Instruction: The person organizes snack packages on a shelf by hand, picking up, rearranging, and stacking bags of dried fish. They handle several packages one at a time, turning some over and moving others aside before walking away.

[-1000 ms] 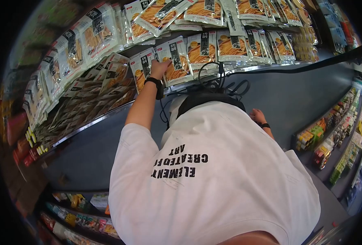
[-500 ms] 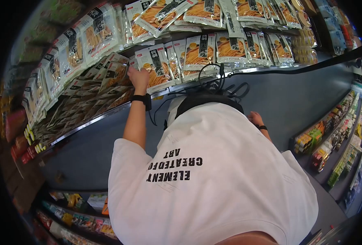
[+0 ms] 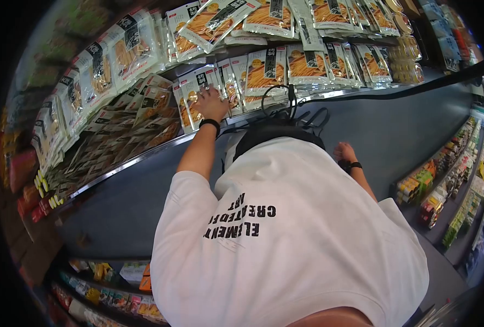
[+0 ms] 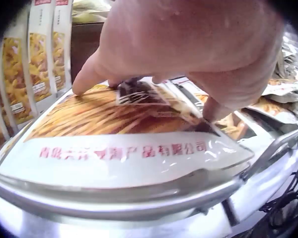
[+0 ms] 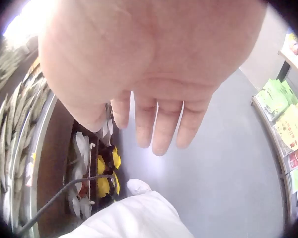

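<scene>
My left hand (image 3: 211, 103) lies spread on a clear snack packet (image 3: 189, 107) of orange strips, in a row on the upper shelf. In the left wrist view the thumb and fingertips (image 4: 214, 110) press down on that packet (image 4: 119, 130), which rests against the metal shelf rail (image 4: 139, 198). More packets of the same kind (image 3: 269, 68) stand to its right and lean in stacks to its left (image 3: 143, 109). My right hand (image 3: 344, 152) hangs at my side over the grey floor, and its fingers (image 5: 159, 124) are straight and hold nothing.
The shelf edge (image 3: 133, 161) curves down to the left. A lower shelf (image 3: 111, 294) holds small colourful packs. Across the grey aisle floor (image 3: 394, 131) stands another shelving unit (image 3: 449, 185) full of goods. Black cables (image 3: 293, 111) hang at my chest.
My left hand went left along the row with a packet, then came back right and now lies flat on it. The right hand has barely moved.
</scene>
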A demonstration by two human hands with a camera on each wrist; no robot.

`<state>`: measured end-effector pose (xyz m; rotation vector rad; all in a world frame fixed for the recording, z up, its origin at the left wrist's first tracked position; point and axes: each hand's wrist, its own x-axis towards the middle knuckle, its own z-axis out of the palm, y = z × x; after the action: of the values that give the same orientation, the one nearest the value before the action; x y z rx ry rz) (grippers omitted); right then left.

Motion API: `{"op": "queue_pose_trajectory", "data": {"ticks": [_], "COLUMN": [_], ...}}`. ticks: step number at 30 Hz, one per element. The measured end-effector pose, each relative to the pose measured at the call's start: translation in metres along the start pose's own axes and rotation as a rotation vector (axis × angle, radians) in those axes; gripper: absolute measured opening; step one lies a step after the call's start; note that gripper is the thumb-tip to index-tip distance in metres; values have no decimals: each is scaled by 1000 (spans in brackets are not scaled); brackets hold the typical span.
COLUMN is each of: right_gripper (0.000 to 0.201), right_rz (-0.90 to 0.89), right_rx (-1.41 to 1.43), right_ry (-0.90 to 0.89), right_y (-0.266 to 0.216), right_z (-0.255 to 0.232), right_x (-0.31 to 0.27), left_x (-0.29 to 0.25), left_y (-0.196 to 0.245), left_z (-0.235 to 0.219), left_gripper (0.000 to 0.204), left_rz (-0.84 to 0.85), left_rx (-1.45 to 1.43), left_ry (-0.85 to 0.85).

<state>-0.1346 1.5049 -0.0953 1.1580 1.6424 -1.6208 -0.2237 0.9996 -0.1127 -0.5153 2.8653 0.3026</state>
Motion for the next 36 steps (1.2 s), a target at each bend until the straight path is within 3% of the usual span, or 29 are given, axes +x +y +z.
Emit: {"op": "queue_pose_trajectory", "data": {"ticks": [2,4,5,8,11,12,13,14,15,16,18,19,22,25,27,29,31,36], "right_gripper": [11,17,17,19,22,26,29,29,31,34,35,37,35,38,38,39,44,46], "right_rz": [16,55,61,89,99,-88,-279,-274,-169,-67,20,107,83,-38,-35,-29,75,-3], "right_rx": [2,-77,-71,-147,-202,-561,-914,-910,-654,-398,-243,-90,-108,-345,-350,-358,-346,-410], "right_ry": [68,-120,-116,59,176,69,-45,-44,12,66,103,137,169,151,139,130,152,108], "right_y": [9,22,29,45,50,57,67,72,76,72,61,55,43,46,49,46,41,51], "right_z": [-14,-28,-30,-19,-21,-33,-44,-45,-47,-43,-40,-37,-26,-26,-26,-24,-21,-23], "right_x": [4,9,7,-11,-11,-4,4,7,12,11,8,4,-8,-8,-9,-14,-16,-5], "left_x": [0,0,-1,-3,-3,-3,-1,0,5,7,16,19,35,45,49,49,47,46], "left_y": [-17,-26,-28,-28,-15,-8,-3,0,1,4,9,12,12,12,12,19,19,13], "left_z": [11,14,14,16,14,9,5,5,9,5,-6,-17,-29,-17,-12,-15,-13,-22], "left_gripper": [75,76,76,75,65,65,60,54,42,42,36,28,24,26,30,19,16,10], "left_rz": [-69,-83,-78,-62,119,123,274,426,528,531,527,579,720,820,868,703,700,742], "left_rx": [-66,-55,-47,-53,-39,-39,-51,-63,14,15,126,240,391,475,491,449,442,350], "left_ry": [34,18,23,23,145,142,121,97,170,168,-19,-3,-145,-158,-165,-495,-480,-463]}}
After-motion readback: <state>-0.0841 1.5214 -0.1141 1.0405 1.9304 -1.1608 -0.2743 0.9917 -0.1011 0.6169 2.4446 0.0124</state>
